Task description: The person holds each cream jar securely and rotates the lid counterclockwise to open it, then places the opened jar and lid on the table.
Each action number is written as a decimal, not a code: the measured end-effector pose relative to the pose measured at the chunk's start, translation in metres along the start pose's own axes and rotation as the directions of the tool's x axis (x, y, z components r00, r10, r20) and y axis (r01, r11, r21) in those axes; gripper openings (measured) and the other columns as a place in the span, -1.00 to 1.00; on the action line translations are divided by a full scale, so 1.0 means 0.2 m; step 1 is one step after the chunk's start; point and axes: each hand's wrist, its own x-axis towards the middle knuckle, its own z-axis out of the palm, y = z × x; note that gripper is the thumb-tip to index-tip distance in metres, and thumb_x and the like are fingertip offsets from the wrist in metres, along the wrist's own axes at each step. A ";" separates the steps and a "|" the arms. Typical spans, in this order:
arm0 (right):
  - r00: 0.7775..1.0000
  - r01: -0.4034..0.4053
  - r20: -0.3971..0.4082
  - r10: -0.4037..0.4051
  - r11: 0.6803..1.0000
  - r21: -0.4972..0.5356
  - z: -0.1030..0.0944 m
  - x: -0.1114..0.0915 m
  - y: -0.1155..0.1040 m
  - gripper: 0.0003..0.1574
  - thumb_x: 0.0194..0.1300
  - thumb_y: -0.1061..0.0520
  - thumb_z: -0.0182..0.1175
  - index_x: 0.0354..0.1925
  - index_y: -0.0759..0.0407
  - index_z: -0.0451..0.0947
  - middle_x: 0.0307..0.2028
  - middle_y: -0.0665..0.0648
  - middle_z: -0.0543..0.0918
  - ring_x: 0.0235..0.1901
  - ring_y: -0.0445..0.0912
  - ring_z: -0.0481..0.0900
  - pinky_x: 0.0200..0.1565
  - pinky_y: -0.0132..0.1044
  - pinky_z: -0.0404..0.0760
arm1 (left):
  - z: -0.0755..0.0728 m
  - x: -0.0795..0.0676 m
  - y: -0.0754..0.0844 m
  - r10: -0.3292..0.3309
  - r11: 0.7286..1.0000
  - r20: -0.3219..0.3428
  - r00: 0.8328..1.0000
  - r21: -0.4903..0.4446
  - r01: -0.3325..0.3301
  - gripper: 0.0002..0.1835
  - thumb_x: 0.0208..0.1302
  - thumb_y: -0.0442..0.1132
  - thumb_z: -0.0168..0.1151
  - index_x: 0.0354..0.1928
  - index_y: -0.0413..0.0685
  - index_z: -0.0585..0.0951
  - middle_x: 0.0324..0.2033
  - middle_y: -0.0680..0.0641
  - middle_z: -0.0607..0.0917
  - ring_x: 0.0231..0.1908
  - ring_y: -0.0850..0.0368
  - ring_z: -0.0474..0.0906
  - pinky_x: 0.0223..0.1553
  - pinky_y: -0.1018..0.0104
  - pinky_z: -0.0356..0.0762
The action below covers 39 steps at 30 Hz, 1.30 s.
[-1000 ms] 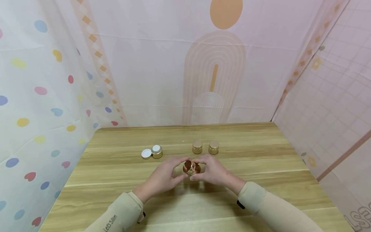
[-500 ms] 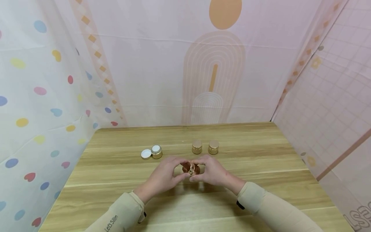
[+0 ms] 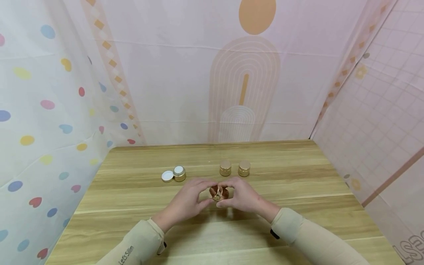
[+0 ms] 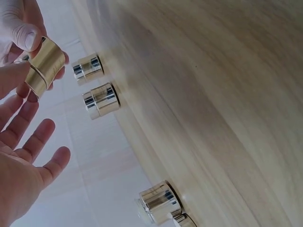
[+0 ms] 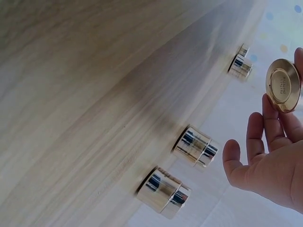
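Note:
Above the table, a small shiny gold jar (image 3: 219,193) is held tilted sideways between both hands. My left hand (image 3: 189,198) pinches its left end between thumb and index finger; in the left wrist view a seam runs round the jar (image 4: 45,65) near that end, and the other fingers spread away from it. My right hand (image 3: 244,195) grips the other end with thumb and fingers. In the right wrist view the round base of the jar (image 5: 283,86) shows, with small markings too blurred to read.
Two closed gold jars (image 3: 225,168) (image 3: 244,169) stand behind the hands on the wooden table (image 3: 285,158). Farther left, an opened gold jar (image 3: 179,173) with a white top stands beside its upturned lid (image 3: 167,176). Patterned cloth hangs behind and at both sides.
Both hands keep their hold on the jar and stay in nearly the same place. The left fingers and the jar's left end have shifted slightly. The jars on the table have not moved.

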 end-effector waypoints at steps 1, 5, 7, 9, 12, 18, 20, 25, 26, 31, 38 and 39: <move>1.000 0.005 0.000 -0.005 1.000 0.002 0.00 0.00 0.00 -0.34 0.11 -0.05 0.68 0.16 0.01 0.76 0.08 -0.02 0.82 0.14 -0.06 0.67 0.29 0.07 0.64 | 0.00 0.00 0.00 -0.006 1.000 0.001 1.000 -0.002 0.006 -0.38 0.25 -0.17 0.59 0.35 -0.04 0.64 0.26 -0.10 0.74 0.30 -0.11 0.63 0.37 -0.15 0.59; 1.000 0.008 -0.004 -0.008 1.000 0.021 0.00 0.00 0.00 -0.39 0.08 -0.05 0.69 0.08 0.03 0.76 0.03 -0.03 0.81 0.11 -0.09 0.66 0.28 0.05 0.63 | 0.00 0.00 0.00 -0.026 1.000 0.010 1.000 -0.007 0.026 -0.40 0.29 -0.10 0.57 0.34 -0.05 0.65 0.26 -0.09 0.74 0.31 -0.10 0.62 0.37 -0.13 0.60; 1.000 0.006 -0.005 -0.006 1.000 0.031 0.00 0.00 0.00 -0.41 0.08 -0.04 0.70 0.06 0.04 0.76 0.02 -0.03 0.81 0.10 -0.08 0.66 0.28 0.07 0.63 | 0.00 0.00 0.01 -0.030 1.000 0.012 0.999 -0.008 0.030 -0.38 0.29 -0.09 0.57 0.35 -0.05 0.63 0.27 -0.09 0.73 0.31 -0.10 0.62 0.36 -0.13 0.60; 1.000 0.002 -0.006 -0.002 0.999 0.039 0.00 0.00 0.00 -0.41 0.08 -0.04 0.70 0.06 0.05 0.76 0.02 -0.02 0.81 0.11 -0.07 0.66 0.29 0.10 0.63 | 0.00 -0.01 0.00 -0.029 1.000 0.014 0.999 -0.007 0.029 -0.35 0.29 -0.08 0.57 0.38 -0.03 0.61 0.29 -0.07 0.72 0.31 -0.09 0.61 0.36 -0.14 0.60; 1.000 -0.003 -0.005 0.003 0.999 0.046 0.00 0.00 0.00 -0.38 0.08 -0.04 0.69 0.09 0.08 0.75 0.05 0.02 0.81 0.14 -0.02 0.66 0.31 0.14 0.62 | 0.00 -0.01 0.00 -0.008 1.000 0.010 1.000 0.001 0.008 -0.30 0.25 -0.10 0.59 0.43 0.03 0.58 0.29 -0.05 0.71 0.30 -0.09 0.61 0.35 -0.15 0.60; 1.000 -0.026 0.008 0.026 0.998 0.049 -0.01 0.00 -0.01 -0.31 0.09 -0.03 0.69 0.17 0.08 0.72 0.11 0.08 0.80 0.19 0.02 0.66 0.34 0.15 0.60 | 0.00 0.00 0.00 0.063 0.998 -0.016 0.998 0.024 -0.063 -0.32 0.18 -0.20 0.64 0.37 0.14 0.65 0.22 -0.02 0.74 0.27 -0.07 0.64 0.34 -0.17 0.59; 1.000 -0.029 0.010 0.029 0.999 0.045 -0.01 0.00 -0.01 -0.29 0.09 -0.04 0.69 0.19 0.07 0.72 0.11 0.08 0.80 0.19 0.02 0.66 0.35 0.15 0.60 | 0.00 0.00 -0.01 0.066 0.997 -0.017 0.998 0.029 -0.065 -0.34 0.18 -0.21 0.64 0.35 0.16 0.66 0.21 0.00 0.75 0.27 -0.07 0.64 0.34 -0.18 0.58; 1.000 -0.026 0.016 0.025 0.999 0.033 0.00 0.00 -0.01 -0.32 0.09 -0.03 0.69 0.16 0.05 0.74 0.10 0.05 0.81 0.18 0.00 0.65 0.35 0.15 0.58 | 0.01 0.00 0.00 0.010 1.000 -0.002 1.000 0.028 -0.010 -0.38 0.24 -0.12 0.59 0.36 0.18 0.66 0.21 0.01 0.76 0.28 -0.08 0.63 0.35 -0.17 0.55; 0.999 -0.027 0.019 0.027 0.999 0.034 0.00 0.01 -0.01 -0.33 0.09 -0.03 0.69 0.16 0.04 0.74 0.10 0.05 0.81 0.18 0.00 0.65 0.36 0.15 0.57 | 0.01 0.00 0.00 -0.002 1.000 0.002 1.000 0.023 0.002 -0.39 0.25 -0.10 0.59 0.36 0.17 0.65 0.21 0.01 0.77 0.28 -0.08 0.63 0.35 -0.17 0.55; 0.999 -0.029 0.021 0.029 0.999 0.042 0.00 0.01 0.00 -0.35 0.07 -0.01 0.70 0.13 0.04 0.75 0.09 0.05 0.81 0.19 0.01 0.66 0.36 0.16 0.57 | 0.01 0.00 0.00 -0.040 0.999 0.013 0.999 0.009 0.040 -0.32 0.25 -0.01 0.58 0.41 0.10 0.61 0.26 -0.03 0.74 0.31 -0.13 0.60 0.39 -0.20 0.51; 0.999 -0.034 0.018 0.032 0.995 0.092 0.00 0.01 0.01 -0.37 0.08 0.03 0.69 0.11 0.11 0.75 0.03 0.04 0.81 0.12 -0.02 0.67 0.34 0.18 0.59 | 0.00 -0.01 -0.01 -0.019 1.000 -0.026 0.999 0.018 0.019 -0.13 0.14 -0.07 0.66 0.51 0.15 0.50 0.33 -0.04 0.70 0.31 -0.13 0.60 0.42 -0.23 0.46; 0.999 -0.030 0.018 0.028 0.995 0.093 0.00 0.01 0.02 -0.38 0.08 0.02 0.69 0.10 0.10 0.75 0.02 0.02 0.81 0.10 -0.05 0.66 0.33 0.18 0.60 | 0.00 -0.01 -0.01 -0.013 1.000 -0.029 0.999 0.020 0.014 -0.14 0.14 -0.08 0.66 0.51 0.16 0.51 0.31 -0.04 0.71 0.30 -0.13 0.60 0.43 -0.22 0.45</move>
